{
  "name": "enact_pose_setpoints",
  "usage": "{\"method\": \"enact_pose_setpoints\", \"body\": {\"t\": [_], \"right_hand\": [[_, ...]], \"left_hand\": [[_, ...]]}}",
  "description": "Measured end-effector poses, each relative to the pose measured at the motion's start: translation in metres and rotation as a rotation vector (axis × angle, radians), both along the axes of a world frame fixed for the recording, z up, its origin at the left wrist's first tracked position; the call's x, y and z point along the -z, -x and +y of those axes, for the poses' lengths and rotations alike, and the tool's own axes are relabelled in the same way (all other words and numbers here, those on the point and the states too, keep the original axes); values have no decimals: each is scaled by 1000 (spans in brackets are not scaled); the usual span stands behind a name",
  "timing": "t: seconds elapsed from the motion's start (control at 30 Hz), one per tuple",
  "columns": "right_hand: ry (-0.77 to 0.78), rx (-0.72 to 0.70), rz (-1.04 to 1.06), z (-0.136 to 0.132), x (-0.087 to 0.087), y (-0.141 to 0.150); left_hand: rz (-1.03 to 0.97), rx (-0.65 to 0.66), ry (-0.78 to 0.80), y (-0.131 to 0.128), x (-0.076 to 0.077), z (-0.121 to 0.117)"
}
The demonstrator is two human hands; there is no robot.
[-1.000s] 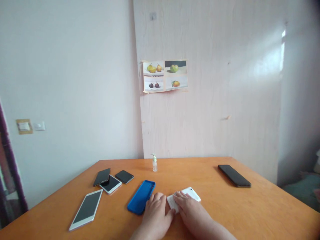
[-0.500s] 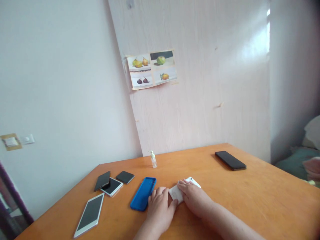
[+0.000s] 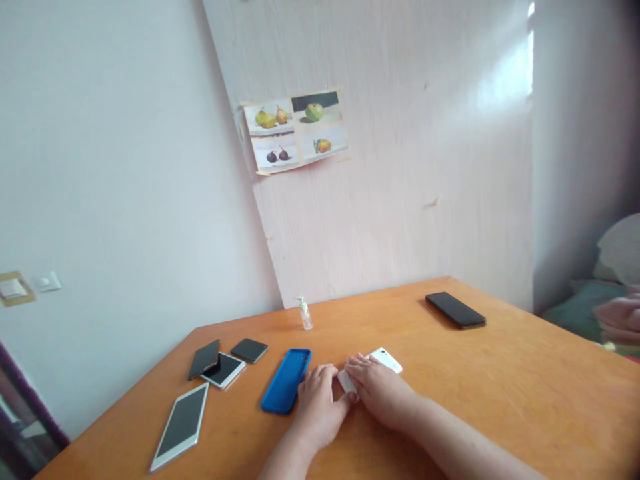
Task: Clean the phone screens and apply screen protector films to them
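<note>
A white phone (image 3: pixel 389 361) lies back side up on the table, its camera at the far right end. My right hand (image 3: pixel 377 387) rests across its middle with fingers stretched out and pressed flat, hiding much of the back. Whether anything thin is under those fingers I cannot tell. My left hand (image 3: pixel 323 405) holds the phone's near left end between thumb and bent fingers. Just left of that hand, close to its knuckles, is an empty blue phone case (image 3: pixel 286 381), inner side up.
Left on the wooden table (image 3: pixel 500 400) lie a large white phone (image 3: pixel 181 427), a smaller white phone (image 3: pixel 225 371), a black phone (image 3: pixel 204 360) overlapping it, and a small dark phone (image 3: pixel 249 350). A pump bottle (image 3: pixel 305 315) stands behind; another black phone (image 3: pixel 455 310) is far right.
My right hand has slid slightly toward the phone's near left end, uncovering more of the camera end. My left hand stays at the near end. The whole view has shifted a little.
</note>
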State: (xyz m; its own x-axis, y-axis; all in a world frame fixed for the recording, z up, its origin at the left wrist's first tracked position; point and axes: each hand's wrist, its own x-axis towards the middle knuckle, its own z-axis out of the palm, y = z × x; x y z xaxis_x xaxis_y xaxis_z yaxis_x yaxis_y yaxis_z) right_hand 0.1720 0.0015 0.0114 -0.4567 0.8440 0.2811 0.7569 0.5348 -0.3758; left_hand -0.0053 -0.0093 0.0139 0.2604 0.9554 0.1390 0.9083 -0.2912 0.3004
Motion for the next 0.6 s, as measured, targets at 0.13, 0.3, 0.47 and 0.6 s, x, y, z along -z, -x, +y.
{"method": "enact_pose_setpoints", "body": {"t": [0.13,0.3,0.47,0.6], "right_hand": [[68,230,-36,14,3,-15],[90,320,-92,16,3,-18],[9,30,-72,-3,-3,3],[-1,2,-51,-1,-4,0]], "left_hand": [[-26,-24,-3,0,2,0],[2,-15,25,-1,2,-1],[31,33,20,0,-1,-1],[1,43,0,1,0,0]]}}
